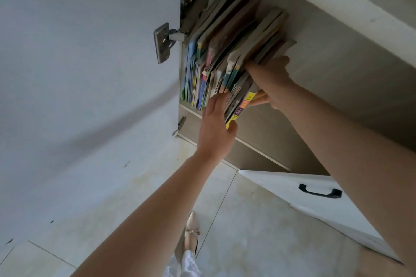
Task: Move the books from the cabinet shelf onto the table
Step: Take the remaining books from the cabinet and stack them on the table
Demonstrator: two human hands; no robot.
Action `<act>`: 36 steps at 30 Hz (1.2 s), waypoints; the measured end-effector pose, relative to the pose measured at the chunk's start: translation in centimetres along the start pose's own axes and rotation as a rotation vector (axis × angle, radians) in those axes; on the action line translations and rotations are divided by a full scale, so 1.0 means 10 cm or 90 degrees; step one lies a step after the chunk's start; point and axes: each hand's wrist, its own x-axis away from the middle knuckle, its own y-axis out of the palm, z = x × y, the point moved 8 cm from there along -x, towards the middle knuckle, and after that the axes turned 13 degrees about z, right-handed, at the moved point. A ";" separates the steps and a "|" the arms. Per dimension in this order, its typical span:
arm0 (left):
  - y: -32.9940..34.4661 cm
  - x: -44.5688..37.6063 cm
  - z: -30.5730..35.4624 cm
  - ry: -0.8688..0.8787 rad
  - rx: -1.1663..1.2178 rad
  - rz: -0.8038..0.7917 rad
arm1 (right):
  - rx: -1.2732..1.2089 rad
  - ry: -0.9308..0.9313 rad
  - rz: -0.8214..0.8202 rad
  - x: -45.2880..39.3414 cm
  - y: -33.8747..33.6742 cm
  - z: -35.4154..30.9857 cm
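A row of thin, colourful books stands upright on the cabinet shelf, packed against its left wall. A right-hand batch of these books leans out, the outermost one with a yellow spine. My left hand grips this batch from the left, fingers pushed in between the books and thumb under the yellow spine. From the right my right hand holds the same batch, its fingers curled round the far side. The table is out of view.
The open white cabinet door with metal hinges stands close on the left. A lower white door with a black handle swings out at the right. Below are the tiled floor and a foot in a beige shoe.
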 end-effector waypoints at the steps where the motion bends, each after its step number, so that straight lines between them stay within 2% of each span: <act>1: 0.01 0.01 0.00 0.000 0.006 0.003 | 0.003 0.000 -0.010 -0.02 -0.02 0.02; 10: 0.22 0.05 -0.05 -0.009 0.050 -0.037 | 0.022 -0.020 -0.009 -0.09 -0.10 0.09; 16: 0.30 0.00 -0.05 0.003 0.054 -0.005 | 0.044 -0.048 0.058 -0.16 -0.03 0.04; 21: 0.28 0.07 0.05 0.029 0.028 0.075 | 0.046 -0.064 0.097 -0.23 -0.04 0.05; 28: 0.41 0.12 0.04 -0.004 0.071 0.042 | 0.043 -0.104 0.082 -0.26 -0.20 0.12; 33: 0.51 0.06 0.03 -0.099 0.123 0.030 | 0.027 -0.119 0.080 -0.21 -0.24 0.14; 36: 0.54 -0.01 0.03 -0.075 0.133 0.060 | 0.011 -0.104 0.074 -0.20 -0.26 0.19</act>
